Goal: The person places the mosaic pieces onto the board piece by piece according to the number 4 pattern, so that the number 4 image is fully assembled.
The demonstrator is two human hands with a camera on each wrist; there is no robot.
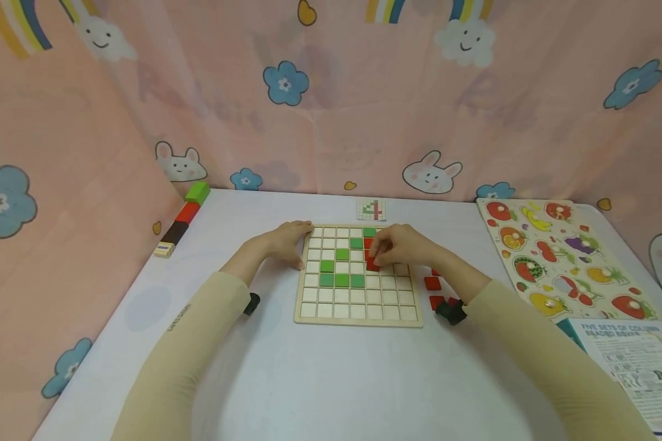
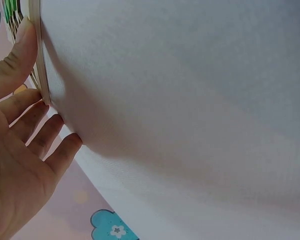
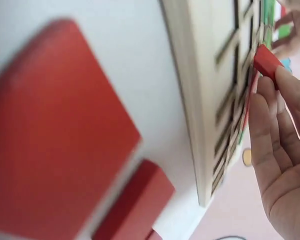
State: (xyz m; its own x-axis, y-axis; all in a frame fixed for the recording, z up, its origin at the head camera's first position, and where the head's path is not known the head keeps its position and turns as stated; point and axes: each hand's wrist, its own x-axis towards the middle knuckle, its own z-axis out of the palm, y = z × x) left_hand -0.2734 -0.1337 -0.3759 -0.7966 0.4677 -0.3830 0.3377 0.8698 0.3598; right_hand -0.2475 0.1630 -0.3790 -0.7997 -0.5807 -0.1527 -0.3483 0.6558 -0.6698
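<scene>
A wooden grid board (image 1: 358, 322) lies flat on the table, with several green tiles (image 1: 342, 280) set in its squares. Two red tiles (image 1: 368, 243) show in the column beside my right hand (image 1: 399, 245). That hand pinches a red tile (image 3: 266, 61) between thumb and fingers, tilted at the board's surface in the right wrist view. My left hand (image 1: 283, 241) rests at the board's upper left edge, its thumb and fingers spread along it. In the left wrist view the left thumb (image 2: 24, 50) touches the rim while the fingertips reach the corner.
Several loose red tiles (image 1: 433, 283) lie right of the board, under the right forearm. Behind the board is a small pattern card (image 1: 371, 210). A fruit puzzle board (image 1: 540, 245) and a printed box (image 1: 629, 361) occupy the right. Coloured blocks (image 1: 187, 212) line the left edge.
</scene>
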